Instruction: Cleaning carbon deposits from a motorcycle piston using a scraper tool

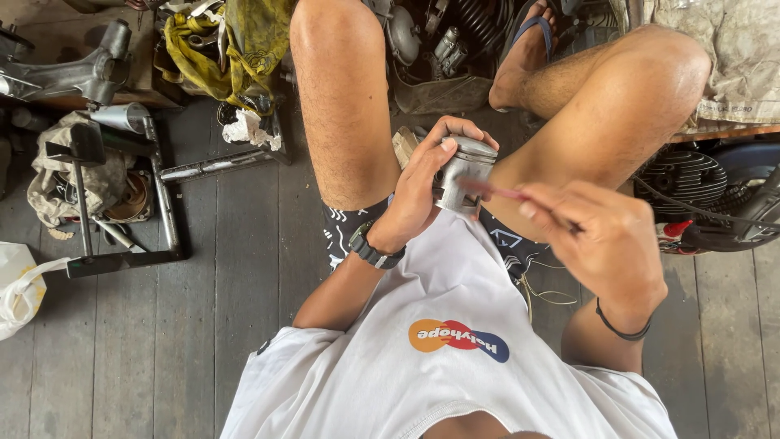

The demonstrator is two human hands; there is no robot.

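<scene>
Fingers [445, 154] of L hand [418, 191] grip piston [465, 172]; R hand [605, 244] holds thin tool [508, 193].

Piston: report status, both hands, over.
Left hand has its grip shut on the metal piston. Right hand pinches a thin red tool against it. Nothing in the way.
</scene>
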